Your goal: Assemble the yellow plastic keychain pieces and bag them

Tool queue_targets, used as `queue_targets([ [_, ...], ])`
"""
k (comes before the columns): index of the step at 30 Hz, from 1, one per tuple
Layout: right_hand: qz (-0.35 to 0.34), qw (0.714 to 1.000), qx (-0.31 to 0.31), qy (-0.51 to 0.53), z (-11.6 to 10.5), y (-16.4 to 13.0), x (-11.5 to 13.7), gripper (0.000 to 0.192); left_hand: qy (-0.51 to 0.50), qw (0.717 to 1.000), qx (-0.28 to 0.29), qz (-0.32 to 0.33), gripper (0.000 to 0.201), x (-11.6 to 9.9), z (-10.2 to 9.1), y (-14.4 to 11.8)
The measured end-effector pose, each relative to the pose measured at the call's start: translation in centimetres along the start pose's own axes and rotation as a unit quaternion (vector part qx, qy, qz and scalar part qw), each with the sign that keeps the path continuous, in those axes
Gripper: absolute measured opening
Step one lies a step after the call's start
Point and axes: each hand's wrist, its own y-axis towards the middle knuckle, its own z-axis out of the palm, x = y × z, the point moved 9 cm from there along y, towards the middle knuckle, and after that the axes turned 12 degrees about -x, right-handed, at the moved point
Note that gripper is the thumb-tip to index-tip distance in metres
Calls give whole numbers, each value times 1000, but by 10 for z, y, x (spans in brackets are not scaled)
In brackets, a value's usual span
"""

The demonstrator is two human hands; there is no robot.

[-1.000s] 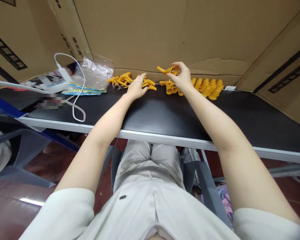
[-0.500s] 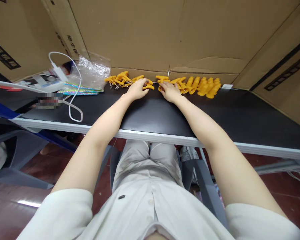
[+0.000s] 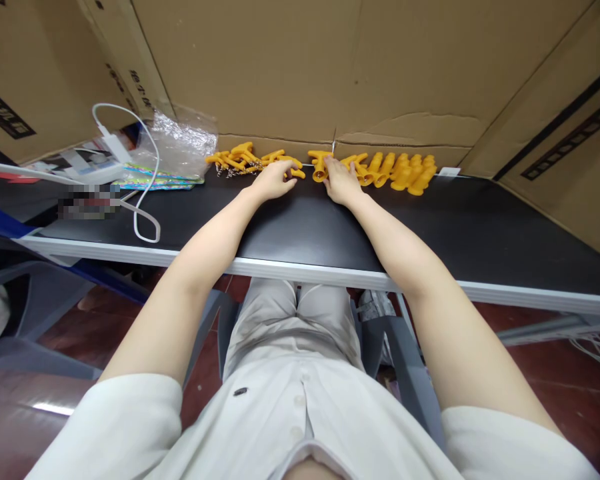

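Small yellow plastic pieces lie along the back edge of a black tabletop (image 3: 300,227). A loose pile of them (image 3: 235,160), some with little metal chains, lies left of my left hand (image 3: 274,180), whose fingertips rest on a few pieces at the pile's right end. My right hand (image 3: 341,181) lies flat on the table. Its fingertips touch a single T-shaped yellow piece (image 3: 319,164) between the two hands. A tidy row of yellow pieces (image 3: 400,172) runs to the right of my right hand.
Cardboard sheets (image 3: 330,67) wall in the table at the back and sides. At the left lie a crumpled clear plastic bag (image 3: 180,143), a white charger with a looping cable (image 3: 140,213) and colourful packets. A grey chair (image 3: 40,300) stands below left.
A second ago my right hand held a yellow piece up above the row. It has come down and to the left and now lies flat beside a piece. The left hand has barely moved.
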Motion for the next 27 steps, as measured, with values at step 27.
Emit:
queue_targets([
  [27, -25, 994, -89, -50, -8, 6, -10, 68, 153, 975, 110, -116, 63, 8, 2, -14],
])
